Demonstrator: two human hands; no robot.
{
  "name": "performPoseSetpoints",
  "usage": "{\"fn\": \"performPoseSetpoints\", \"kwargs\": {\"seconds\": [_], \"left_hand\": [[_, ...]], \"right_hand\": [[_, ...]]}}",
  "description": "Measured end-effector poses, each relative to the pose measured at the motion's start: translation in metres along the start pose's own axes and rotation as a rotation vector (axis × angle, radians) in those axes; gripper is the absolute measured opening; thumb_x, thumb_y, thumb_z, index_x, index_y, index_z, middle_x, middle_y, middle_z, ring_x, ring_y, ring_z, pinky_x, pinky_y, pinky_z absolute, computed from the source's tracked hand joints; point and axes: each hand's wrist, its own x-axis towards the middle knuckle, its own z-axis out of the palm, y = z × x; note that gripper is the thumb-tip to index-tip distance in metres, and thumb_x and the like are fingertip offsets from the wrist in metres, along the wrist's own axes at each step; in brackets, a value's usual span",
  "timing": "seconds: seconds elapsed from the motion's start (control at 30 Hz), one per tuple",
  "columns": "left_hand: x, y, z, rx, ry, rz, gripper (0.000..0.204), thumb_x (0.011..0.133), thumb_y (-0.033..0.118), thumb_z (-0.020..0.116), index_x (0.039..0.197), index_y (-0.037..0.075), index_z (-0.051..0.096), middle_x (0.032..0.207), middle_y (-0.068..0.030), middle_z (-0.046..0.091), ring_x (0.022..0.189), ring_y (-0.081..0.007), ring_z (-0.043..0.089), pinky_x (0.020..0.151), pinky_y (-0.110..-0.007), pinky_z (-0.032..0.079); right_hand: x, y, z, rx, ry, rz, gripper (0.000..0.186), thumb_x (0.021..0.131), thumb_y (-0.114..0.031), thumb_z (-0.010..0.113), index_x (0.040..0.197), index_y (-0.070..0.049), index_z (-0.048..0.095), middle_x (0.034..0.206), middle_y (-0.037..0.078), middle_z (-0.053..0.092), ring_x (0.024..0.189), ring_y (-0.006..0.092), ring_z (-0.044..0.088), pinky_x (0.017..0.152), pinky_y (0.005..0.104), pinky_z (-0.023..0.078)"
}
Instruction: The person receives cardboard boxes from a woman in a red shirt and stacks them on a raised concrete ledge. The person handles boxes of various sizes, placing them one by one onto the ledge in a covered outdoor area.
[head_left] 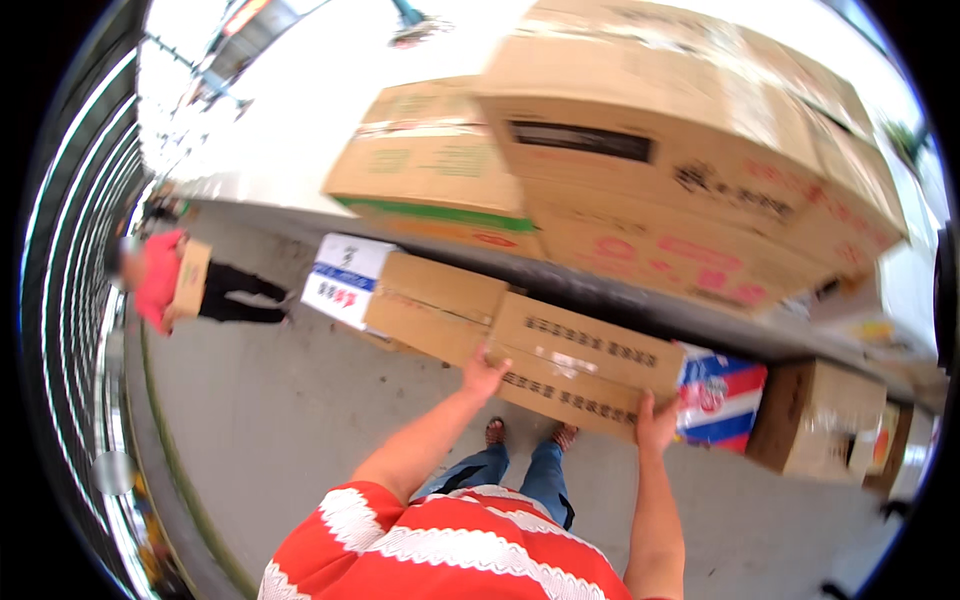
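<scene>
A long brown cardboard box [580,352] with dark print and tape along its top seam is in front of me. My left hand [484,376] grips its left end near the front corner. At the opposite end, my right hand [657,424] is closed on the right front edge, thumb up. The fingers under the box are hidden. Touching or nearly touching its left side is a plain brown carton [437,300], and beyond that stands a white and blue box [345,278]. A red, white and blue box [720,398] sits just past my right hand.
Large cartons [690,130] are stacked on a raised ledge ahead, beside a green-striped carton [440,165]. More boxes [815,420] line the right. Grey pavement [260,440] lies around my feet. At left, a person in a red top [160,280] carries a carton.
</scene>
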Motion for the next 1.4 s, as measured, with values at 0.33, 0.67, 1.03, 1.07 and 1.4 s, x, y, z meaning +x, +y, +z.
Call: {"fn": "performPoseSetpoints", "kwargs": {"seconds": [0.33,0.67,1.03,1.07,1.4], "left_hand": [[-0.003,0.009,0.008,0.312,0.117,-0.111,0.075,0.078,0.035,0.071,0.141,0.009,0.039,0.133,-0.0165,0.051,0.123,-0.0332,0.048,0.100,-0.047,0.038],[-0.008,0.028,-0.008,0.278,0.054,-0.142,0.072,0.077,0.031,0.071,0.139,0.014,0.040,0.133,-0.0143,0.051,0.125,-0.0328,0.046,0.100,-0.052,0.036],[-0.062,0.015,-0.052,-0.030,0.088,0.059,0.066,0.081,0.029,0.067,0.137,0.002,0.045,0.128,-0.0215,0.054,0.121,-0.0320,0.052,0.102,-0.038,0.040],[-0.066,0.008,-0.057,-0.020,0.090,0.054,0.065,0.081,0.029,0.067,0.136,0.002,0.045,0.127,-0.0215,0.055,0.120,-0.0320,0.053,0.101,-0.037,0.041],[-0.133,-0.104,-0.144,0.109,-0.310,-0.279,0.054,0.079,0.036,0.069,0.119,0.002,0.061,0.117,-0.0154,0.064,0.110,-0.0279,0.060,0.094,-0.036,0.046]], "right_hand": [[0.005,0.005,0.009,-0.067,0.039,-0.068,0.073,0.087,-0.048,0.057,0.132,0.007,0.041,0.117,0.031,0.057,0.105,0.0455,0.057,0.085,0.0488,0.047],[0.004,0.011,0.016,-0.112,0.029,-0.101,0.074,0.089,-0.052,0.053,0.132,0.006,0.040,0.114,0.032,0.058,0.099,0.0464,0.059,0.080,0.0493,0.048],[-0.027,-0.040,-0.003,-0.323,0.090,0.013,0.086,0.079,-0.067,0.058,0.124,0.006,0.048,0.110,0.028,0.061,0.091,0.0454,0.062,0.070,0.0532,0.053],[-0.030,-0.039,0.001,-0.367,0.209,-0.093,0.082,0.080,-0.064,0.059,0.124,0.006,0.050,0.110,0.028,0.061,0.092,0.0447,0.062,0.071,0.0535,0.053],[-0.125,-0.041,0.039,-0.179,0.189,-0.685,0.065,0.086,-0.049,0.062,0.123,0.003,0.054,0.114,0.027,0.060,0.096,0.0410,0.062,0.076,0.0506,0.052]]}}
